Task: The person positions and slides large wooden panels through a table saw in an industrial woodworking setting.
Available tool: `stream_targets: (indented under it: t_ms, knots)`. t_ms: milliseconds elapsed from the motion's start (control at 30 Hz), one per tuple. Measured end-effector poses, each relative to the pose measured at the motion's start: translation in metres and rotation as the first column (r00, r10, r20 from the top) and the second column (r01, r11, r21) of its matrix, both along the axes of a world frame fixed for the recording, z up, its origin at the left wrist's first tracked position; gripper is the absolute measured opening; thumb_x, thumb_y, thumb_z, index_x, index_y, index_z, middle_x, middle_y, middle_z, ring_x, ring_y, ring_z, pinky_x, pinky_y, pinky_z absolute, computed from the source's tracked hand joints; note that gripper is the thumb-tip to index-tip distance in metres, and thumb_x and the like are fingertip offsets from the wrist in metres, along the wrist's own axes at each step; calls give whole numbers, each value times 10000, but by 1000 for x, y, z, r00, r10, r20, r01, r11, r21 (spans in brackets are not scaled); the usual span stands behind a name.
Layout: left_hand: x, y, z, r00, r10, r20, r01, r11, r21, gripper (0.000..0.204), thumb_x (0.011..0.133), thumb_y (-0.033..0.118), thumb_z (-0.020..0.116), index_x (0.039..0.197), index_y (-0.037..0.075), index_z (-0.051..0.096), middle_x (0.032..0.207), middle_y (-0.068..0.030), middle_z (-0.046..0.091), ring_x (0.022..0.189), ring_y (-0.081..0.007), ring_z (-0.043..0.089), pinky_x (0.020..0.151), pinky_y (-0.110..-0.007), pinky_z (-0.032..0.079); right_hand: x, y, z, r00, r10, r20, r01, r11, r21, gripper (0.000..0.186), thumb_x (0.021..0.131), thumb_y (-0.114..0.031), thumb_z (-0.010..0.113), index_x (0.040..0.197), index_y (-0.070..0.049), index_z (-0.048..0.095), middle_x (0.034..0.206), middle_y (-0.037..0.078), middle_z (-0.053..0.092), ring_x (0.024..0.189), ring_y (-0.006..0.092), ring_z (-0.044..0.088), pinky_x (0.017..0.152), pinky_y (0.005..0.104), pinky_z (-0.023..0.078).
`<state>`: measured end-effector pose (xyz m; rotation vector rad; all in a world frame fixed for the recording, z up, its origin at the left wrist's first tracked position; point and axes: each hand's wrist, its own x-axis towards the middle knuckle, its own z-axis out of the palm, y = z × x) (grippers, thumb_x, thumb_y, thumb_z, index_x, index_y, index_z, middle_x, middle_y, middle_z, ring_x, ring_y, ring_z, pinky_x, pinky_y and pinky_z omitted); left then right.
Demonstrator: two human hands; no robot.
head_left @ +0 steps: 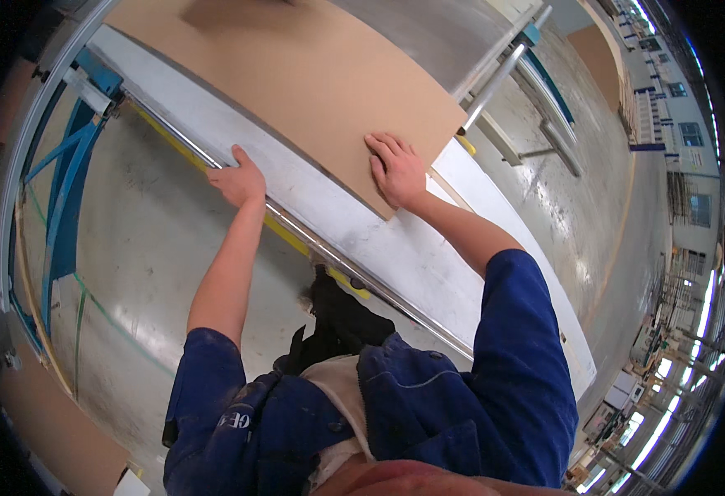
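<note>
A large brown board (296,78), like fibreboard, lies on a pale work table (346,194). Flat on the board, close to its near right corner, rests my right hand (397,172) with the fingers spread. My left hand (240,180) is at the table's near edge, its fingers curled round the shiny metal rail (329,252) there. The thumb points up over the white surface, and the fingertips are partly hidden.
Blue metal framework (69,178) stands at the left, and a yellow strip (288,235) runs under the rail. Beyond the table's right end is a frame of metal tubes (495,87). More brown board (598,62) stands at the far right, and another piece (56,413) at the lower left.
</note>
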<state>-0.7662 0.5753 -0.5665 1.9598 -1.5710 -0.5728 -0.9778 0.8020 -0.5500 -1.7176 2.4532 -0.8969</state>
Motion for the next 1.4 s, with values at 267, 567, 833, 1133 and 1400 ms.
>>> stream_targets:
  t_ms: [267,567,833,1133,1400]
  knots:
    - [1,-5,-3,999,27,-39,-30,997,-64,908,963,554,589,1441,-156,284,1406,-366,428,1272,-495,507,1037,-535,472,-3,-7,-5,1000,20,-10,-21,999,-25,401,974,-222,587,1362,-125,600,1357,61,609,1275,283,537,1038,430,440]
    - [3,-14,-1,994,40,-98,-53,989,-137,807,971,524,598,1359,-149,380,1305,-370,511,1213,-503,542,1020,-534,466,-3,-13,-2,999,21,-36,-23,998,-54,401,963,-215,588,1353,-126,603,1342,59,616,1268,275,546,1016,427,451]
    - [7,-14,-4,946,181,-270,-174,984,47,763,1024,584,427,1210,-150,522,1232,-370,604,1172,-511,577,1008,-546,449,-5,-7,-5,1000,26,-17,-27,995,-98,412,958,-222,588,1358,-126,599,1350,64,619,1280,273,546,1014,438,448]
    - [19,-34,-30,951,175,-254,-177,984,13,707,1061,491,356,1112,-138,674,1185,-340,664,1116,-523,613,978,-556,465,-6,-4,-7,999,33,0,-33,987,-159,418,944,-216,581,1350,-119,600,1362,61,614,1300,269,528,986,437,446]
    - [12,-28,-22,945,173,-277,-169,985,37,702,1064,476,350,1166,-153,645,1225,-335,651,1133,-498,618,976,-538,481,-8,-3,-11,999,41,34,-36,989,-142,459,916,-234,582,1362,-123,590,1388,49,602,1325,250,505,1003,421,426]
